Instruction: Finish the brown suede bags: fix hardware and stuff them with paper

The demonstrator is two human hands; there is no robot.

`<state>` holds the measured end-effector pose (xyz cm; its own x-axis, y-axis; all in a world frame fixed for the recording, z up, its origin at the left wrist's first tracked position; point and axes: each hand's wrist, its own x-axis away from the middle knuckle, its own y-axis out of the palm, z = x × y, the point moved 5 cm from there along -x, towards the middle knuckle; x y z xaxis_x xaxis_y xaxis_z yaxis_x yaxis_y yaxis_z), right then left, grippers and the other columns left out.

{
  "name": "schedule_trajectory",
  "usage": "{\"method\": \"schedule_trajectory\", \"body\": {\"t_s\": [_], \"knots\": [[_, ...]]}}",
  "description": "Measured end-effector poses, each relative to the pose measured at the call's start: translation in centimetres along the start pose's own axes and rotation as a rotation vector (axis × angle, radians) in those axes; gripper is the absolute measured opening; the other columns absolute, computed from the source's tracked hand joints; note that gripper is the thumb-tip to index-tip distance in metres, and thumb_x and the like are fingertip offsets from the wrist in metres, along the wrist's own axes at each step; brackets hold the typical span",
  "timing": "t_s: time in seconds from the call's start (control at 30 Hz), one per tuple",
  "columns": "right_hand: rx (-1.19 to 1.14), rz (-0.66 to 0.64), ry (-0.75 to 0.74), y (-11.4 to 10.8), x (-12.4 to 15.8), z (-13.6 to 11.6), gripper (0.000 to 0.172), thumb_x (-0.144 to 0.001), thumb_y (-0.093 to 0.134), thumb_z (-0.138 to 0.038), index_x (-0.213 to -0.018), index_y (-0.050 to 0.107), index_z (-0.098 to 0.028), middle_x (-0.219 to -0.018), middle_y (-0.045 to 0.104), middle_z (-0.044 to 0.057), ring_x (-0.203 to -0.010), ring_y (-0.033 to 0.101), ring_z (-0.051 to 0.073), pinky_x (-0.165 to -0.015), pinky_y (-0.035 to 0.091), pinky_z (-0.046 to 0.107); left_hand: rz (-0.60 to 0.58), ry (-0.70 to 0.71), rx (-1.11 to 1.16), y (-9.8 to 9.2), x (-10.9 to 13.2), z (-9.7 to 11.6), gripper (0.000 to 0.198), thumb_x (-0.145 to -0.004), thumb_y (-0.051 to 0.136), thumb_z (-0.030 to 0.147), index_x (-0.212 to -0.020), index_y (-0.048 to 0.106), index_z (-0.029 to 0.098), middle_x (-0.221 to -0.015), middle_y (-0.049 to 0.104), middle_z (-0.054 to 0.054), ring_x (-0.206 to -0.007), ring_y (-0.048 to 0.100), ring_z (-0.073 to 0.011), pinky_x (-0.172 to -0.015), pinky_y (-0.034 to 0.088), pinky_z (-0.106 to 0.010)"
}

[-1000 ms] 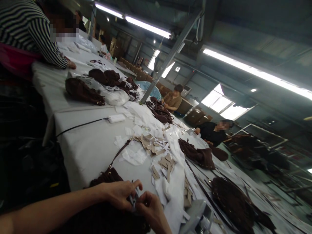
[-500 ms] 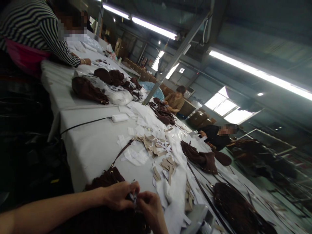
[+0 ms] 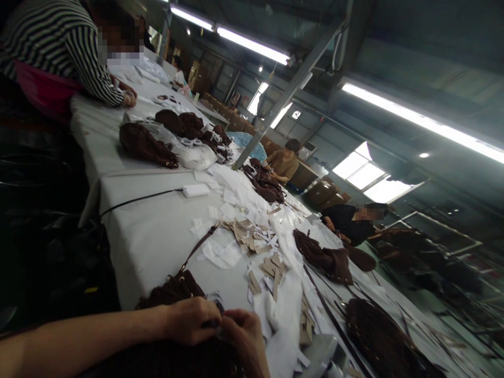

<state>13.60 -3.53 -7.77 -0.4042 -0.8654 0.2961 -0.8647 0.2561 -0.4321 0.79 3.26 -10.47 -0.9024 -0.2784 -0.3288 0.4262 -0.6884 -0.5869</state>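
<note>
At the lower middle, my left hand point(image 3: 193, 320) is closed, with its fingers curled in a pinch. Touching its fingertips, my right hand point(image 3: 246, 333) pinches too. A small piece of crinkled pale wrapping point(image 3: 214, 300) shows at the fingers; what lies inside it is hidden. Beneath and behind my hands is a dark brown handbag point(image 3: 173, 289) with gold-coloured rings, partly covered by my left forearm. Its thin brown strap point(image 3: 199, 247) stretches away over the white-covered table point(image 3: 157, 231).
Tan and white paper strips point(image 3: 271, 268) lie beyond my hands. More brown bags point(image 3: 144, 147) rest along the table, one point(image 3: 378, 331) at right. A white power strip point(image 3: 196, 190) trails a black cord. A slanting metal post point(image 3: 271, 126) rises mid-table. Several people work around it.
My left hand has rolled over, its raised thumb no longer showing. The pale wrapping now sticks up behind my fingers. The striped-sleeved person's hand has shifted slightly left.
</note>
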Motion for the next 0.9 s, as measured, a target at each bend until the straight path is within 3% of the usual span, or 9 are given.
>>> {"method": "schedule_trajectory", "body": {"t_s": [0.1, 0.27, 0.47, 0.67, 0.77, 0.8, 0.9], "knots": [[0.041, -0.01, -0.05, 0.1, -0.5, -0.2, 0.023, -0.065, 0.06, -0.032, -0.069, 0.073, -0.013, -0.054, 0.063, 0.003, -0.05, 0.051, 0.013, -0.049, 0.04, 0.025, -0.01, -0.043, 0.012, 0.0, -0.7, -0.2, 0.012, -0.076, 0.062, 0.017, -0.086, 0.068, 0.019, -0.084, 0.071, -0.006, -0.079, 0.067, -0.0222, -0.07, 0.05, -0.026], [0.182, -0.041, -0.175, 0.2, -0.5, -1.6, 0.018, -0.071, 0.058, -0.025, -0.068, 0.073, -0.017, -0.063, 0.068, 0.003, -0.062, 0.056, 0.016, -0.058, 0.04, 0.025, -0.005, -0.175, 0.075, -0.1, -1.2, -1.1, 0.018, -0.071, 0.063, 0.015, -0.088, 0.069, 0.018, -0.077, 0.072, -0.004, -0.07, 0.067, -0.0205, -0.061, 0.048, -0.024], [0.288, -0.182, -0.209, 0.7, -0.8, -2.0, 0.02, -0.069, 0.053, -0.014, -0.074, 0.072, -0.018, -0.069, 0.068, 0.0, -0.067, 0.06, 0.014, -0.061, 0.041, 0.022, 0.016, -0.176, 0.125, -0.2, -0.9, -1.5, 0.019, -0.069, 0.065, 0.016, -0.088, 0.07, 0.018, -0.079, 0.072, -0.004, -0.07, 0.067, -0.0195, -0.061, 0.047, -0.024], [0.411, -0.175, -0.19, 0.8, -1.5, -2.1, 0.033, -0.072, 0.059, -0.019, -0.102, 0.069, -0.013, -0.062, 0.063, -0.002, -0.059, 0.056, 0.013, -0.054, 0.038, 0.021, -0.004, -0.184, 0.159, -0.6, -0.7, -1.3, 0.018, -0.069, 0.066, 0.017, -0.087, 0.068, 0.019, -0.077, 0.07, -0.002, -0.067, 0.064, -0.018, -0.059, 0.046, -0.023], [0.506, -0.124, -0.188, 1.2, -1.3, -2.1, 0.016, -0.073, 0.056, -0.018, -0.075, 0.072, -0.015, -0.058, 0.062, 0.0, -0.058, 0.057, 0.014, -0.052, 0.033, 0.022, 0.003, -0.17, 0.204, -0.6, -0.7, -1.4, 0.018, -0.069, 0.064, 0.015, -0.086, 0.065, 0.019, -0.078, 0.069, -0.001, -0.07, 0.064, -0.0175, -0.061, 0.045, -0.023], [0.543, -0.092, -0.191, 1.3, -1.0, -2.1, 0.018, -0.075, 0.054, -0.018, -0.066, 0.07, -0.016, -0.057, 0.062, 0.001, -0.059, 0.058, 0.015, -0.052, 0.032, 0.023, 0.01, -0.175, 0.214, -0.5, -0.7, -1.6, 0.016, -0.069, 0.064, 0.016, -0.085, 0.064, 0.019, -0.077, 0.069, -0.001, -0.07, 0.064, -0.0173, -0.061, 0.045, -0.023], [0.632, -0.019, -0.229, 1.6, 0.0, -2.4, 0.027, -0.082, 0.047, -0.019, -0.07, 0.071, -0.018, -0.068, 0.067, 0.005, -0.068, 0.062, 0.019, -0.06, 0.035, 0.028, 0.039, -0.213, 0.237, -0.1, -0.8, -2.3, 0.011, -0.069, 0.064, 0.019, -0.08, 0.062, 0.019, -0.073, 0.066, 0.0, -0.067, 0.061, -0.0162, -0.058, 0.042, -0.022]]}}
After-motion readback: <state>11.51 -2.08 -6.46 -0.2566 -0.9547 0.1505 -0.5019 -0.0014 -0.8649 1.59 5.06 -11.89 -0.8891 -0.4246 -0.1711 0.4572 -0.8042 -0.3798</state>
